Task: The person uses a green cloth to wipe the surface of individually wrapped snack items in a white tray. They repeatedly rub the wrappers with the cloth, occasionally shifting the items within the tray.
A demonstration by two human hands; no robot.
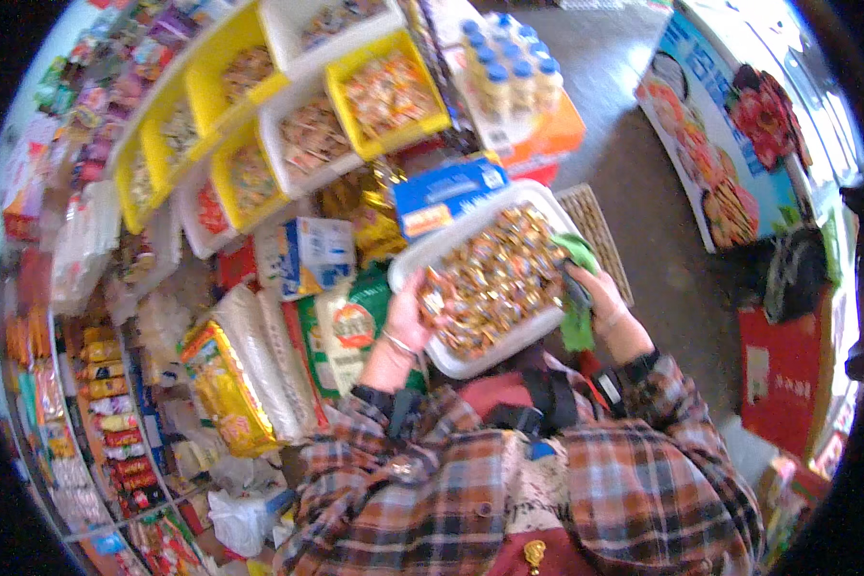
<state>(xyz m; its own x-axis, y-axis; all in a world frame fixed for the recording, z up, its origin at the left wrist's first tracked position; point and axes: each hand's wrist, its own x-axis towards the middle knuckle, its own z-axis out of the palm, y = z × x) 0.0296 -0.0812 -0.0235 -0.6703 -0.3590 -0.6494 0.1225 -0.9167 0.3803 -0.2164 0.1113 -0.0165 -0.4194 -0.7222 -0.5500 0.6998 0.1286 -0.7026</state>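
Note:
A white plastic tub [468, 367] full of small wrapped candies [497, 273] is held in front of my body, tilted along a diagonal. My left hand [409, 313] grips its left end, with the fingers over the rim against the gold and brown wrappers. At the opposite end my right hand [597, 291] holds the rim together with a green cloth [578, 324], part of which hangs down outside the tub. Something dark is also pinched under the right fingers; I cannot tell what it is. The tub's underside is hidden.
Yellow and white candy bins [390, 93] stand in rows at upper left. Beyond the tub are a blue box [450, 191] and blue-capped bottles [511, 68] on an orange carton [547, 140]. Packaged sacks [345, 331] lie at left. A red box [785, 374] stands at right.

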